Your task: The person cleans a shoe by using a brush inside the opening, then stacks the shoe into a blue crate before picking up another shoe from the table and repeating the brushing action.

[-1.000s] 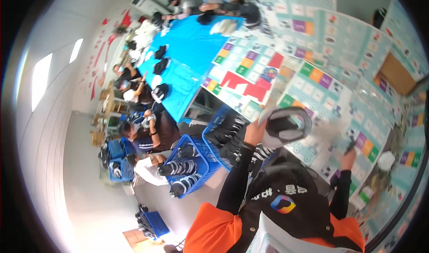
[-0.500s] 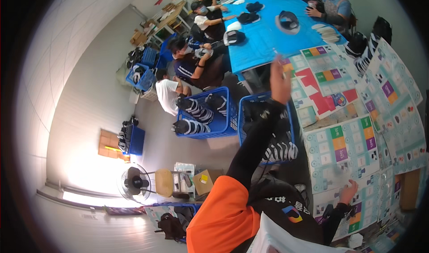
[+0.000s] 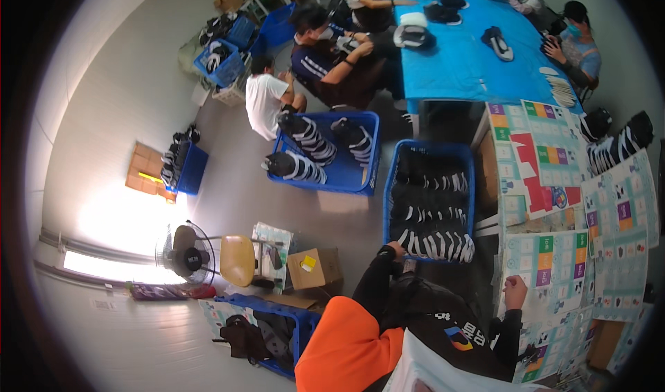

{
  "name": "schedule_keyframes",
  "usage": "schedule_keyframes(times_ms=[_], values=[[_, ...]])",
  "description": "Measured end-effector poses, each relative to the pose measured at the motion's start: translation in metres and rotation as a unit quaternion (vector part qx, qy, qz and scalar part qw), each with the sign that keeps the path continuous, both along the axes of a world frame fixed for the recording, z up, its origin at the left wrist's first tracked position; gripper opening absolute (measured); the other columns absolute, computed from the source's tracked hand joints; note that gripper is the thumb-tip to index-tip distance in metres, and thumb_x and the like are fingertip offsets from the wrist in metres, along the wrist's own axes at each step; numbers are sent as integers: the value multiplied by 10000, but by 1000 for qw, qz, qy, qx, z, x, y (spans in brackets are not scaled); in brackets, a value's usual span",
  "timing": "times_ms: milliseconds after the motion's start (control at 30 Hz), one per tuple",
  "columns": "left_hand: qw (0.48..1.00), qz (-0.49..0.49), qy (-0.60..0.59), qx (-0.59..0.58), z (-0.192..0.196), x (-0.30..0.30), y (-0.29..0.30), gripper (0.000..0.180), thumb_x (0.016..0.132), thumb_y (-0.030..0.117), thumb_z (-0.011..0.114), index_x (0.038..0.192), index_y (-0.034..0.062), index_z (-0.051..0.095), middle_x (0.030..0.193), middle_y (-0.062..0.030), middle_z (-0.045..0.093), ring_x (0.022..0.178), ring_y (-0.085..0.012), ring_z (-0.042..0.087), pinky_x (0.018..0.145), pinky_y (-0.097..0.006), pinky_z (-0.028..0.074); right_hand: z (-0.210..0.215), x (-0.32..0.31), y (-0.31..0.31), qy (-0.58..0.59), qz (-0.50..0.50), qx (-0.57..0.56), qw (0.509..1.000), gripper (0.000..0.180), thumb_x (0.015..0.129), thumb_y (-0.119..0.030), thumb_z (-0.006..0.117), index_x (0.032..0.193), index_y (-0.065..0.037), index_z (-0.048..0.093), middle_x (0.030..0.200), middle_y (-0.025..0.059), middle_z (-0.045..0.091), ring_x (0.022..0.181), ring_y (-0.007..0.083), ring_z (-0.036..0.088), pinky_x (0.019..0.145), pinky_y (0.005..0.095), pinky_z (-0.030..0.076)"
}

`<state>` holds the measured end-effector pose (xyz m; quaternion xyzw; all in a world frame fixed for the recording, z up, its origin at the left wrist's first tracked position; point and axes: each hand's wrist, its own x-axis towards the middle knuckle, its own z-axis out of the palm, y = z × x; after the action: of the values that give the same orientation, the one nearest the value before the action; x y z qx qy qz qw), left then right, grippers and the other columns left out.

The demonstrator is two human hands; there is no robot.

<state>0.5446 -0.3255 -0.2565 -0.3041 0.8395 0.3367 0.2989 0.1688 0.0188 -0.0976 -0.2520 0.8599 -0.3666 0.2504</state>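
Observation:
My left hand (image 3: 397,249) is low at the near left corner of a blue plastic basket (image 3: 390,197), by its rim. The fingers are small and partly hidden, so I cannot tell whether they grip it. Rows of black cap-like pieces with white edges (image 3: 435,246) fill that basket. My right hand (image 3: 515,292) is over the near left edge of a table covered with printed sheets (image 3: 547,248). Its fingers are curled in, with nothing visible in them.
Another blue basket (image 3: 325,184) with stacked black-and-white pieces stands left. Several people sit around a blue-covered table (image 3: 471,80) ahead. A fan (image 3: 185,252), a stool (image 3: 237,260) and a cardboard box (image 3: 315,269) are on the left; a stack of pale flat pieces (image 3: 560,87) lies on the blue table's right.
My left hand has dropped from beside the sheet-covered table's far end to the near basket corner. My right hand has drawn back to the table edge and curled. The view has shifted.

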Motion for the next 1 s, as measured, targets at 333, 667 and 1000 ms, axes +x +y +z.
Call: schedule_keyframes(times_ms=[333,667,1000], values=[[900,394,-89,167,-83,178,0,287,953,227,565,868,12,734,846,-112,758,707,-235,733,590,-365,578,-67,46,-141,-82,214,161,960,107,896,-20,606,969,-10,685,773,109,705,637,195,686,615,342,559],[840,514,19,172,-129,234,28,224,983,183,547,970,32,712,823,-123,732,698,-231,717,637,-400,568,-172,76,-238,-143,397,211,882,405,971,-346,557,684,-82,669,626,77,668,592,231,659,574,403,500],[698,650,-8,299,-178,91,11,253,1008,215,625,1188,38,624,988,-115,739,781,-237,705,599,-364,565,-274,21,-217,-59,219,230,946,147,870,-195,648,876,-72,727,842,133,741,853,342,712,787,425,553]])
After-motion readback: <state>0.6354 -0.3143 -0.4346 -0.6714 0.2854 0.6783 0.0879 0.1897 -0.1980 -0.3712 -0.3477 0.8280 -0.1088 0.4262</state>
